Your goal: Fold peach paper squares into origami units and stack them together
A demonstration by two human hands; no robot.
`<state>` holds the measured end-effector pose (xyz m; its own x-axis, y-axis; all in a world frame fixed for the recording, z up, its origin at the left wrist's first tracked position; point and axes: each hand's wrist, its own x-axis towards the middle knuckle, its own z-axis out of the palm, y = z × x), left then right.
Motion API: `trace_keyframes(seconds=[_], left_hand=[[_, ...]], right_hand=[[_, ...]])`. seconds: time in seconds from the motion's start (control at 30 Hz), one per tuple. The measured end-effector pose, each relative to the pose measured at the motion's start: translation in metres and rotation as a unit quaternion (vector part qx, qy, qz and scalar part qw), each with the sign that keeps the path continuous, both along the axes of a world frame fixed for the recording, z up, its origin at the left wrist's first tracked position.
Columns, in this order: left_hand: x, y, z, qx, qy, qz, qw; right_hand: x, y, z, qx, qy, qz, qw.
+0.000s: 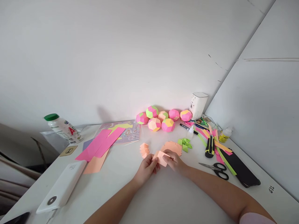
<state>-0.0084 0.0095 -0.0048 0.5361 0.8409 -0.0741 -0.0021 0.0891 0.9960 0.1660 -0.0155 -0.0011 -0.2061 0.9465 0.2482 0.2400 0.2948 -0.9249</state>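
Note:
A small peach paper piece (163,159) is pinched between both hands above the table, its folds too small to make out. My left hand (147,166) grips its left edge with thumb and fingers. My right hand (175,160) holds the right side, thumb on top. Just behind the hands lies a pile of peach paper pieces (172,147). A short row of folded peach units (144,150) sits to the left of it, close to my left hand. Several folded green units (185,144) rest to the right of the pile.
Several paper balls (154,124) stand along the wall. At right are scissors (217,169), a box cutter (210,147), paper strips (224,146) and glue bottles (225,135). At left are pink sheets (100,143), a white device (63,185) and a green-capped bottle (63,128).

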Motion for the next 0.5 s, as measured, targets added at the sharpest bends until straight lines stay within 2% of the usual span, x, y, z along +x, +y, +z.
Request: trace_keyframes(seconds=[0.07,0.23,0.4,0.5], left_hand=[[-0.001,0.001,0.000,-0.011,-0.018,0.017,1.000],[-0.004,0.004,-0.001,-0.049,-0.058,0.016,0.997],[-0.002,0.005,-0.002,-0.074,-0.071,0.036,0.994],[-0.001,0.004,0.000,-0.058,-0.066,0.036,0.995]], right_hand=[[0.000,0.000,0.000,0.013,-0.008,0.003,1.000],[0.000,-0.002,-0.003,0.037,0.014,-0.041,0.998],[-0.001,-0.001,-0.012,0.124,-0.010,0.019,0.992],[-0.002,0.000,-0.016,0.142,-0.011,0.024,0.989]])
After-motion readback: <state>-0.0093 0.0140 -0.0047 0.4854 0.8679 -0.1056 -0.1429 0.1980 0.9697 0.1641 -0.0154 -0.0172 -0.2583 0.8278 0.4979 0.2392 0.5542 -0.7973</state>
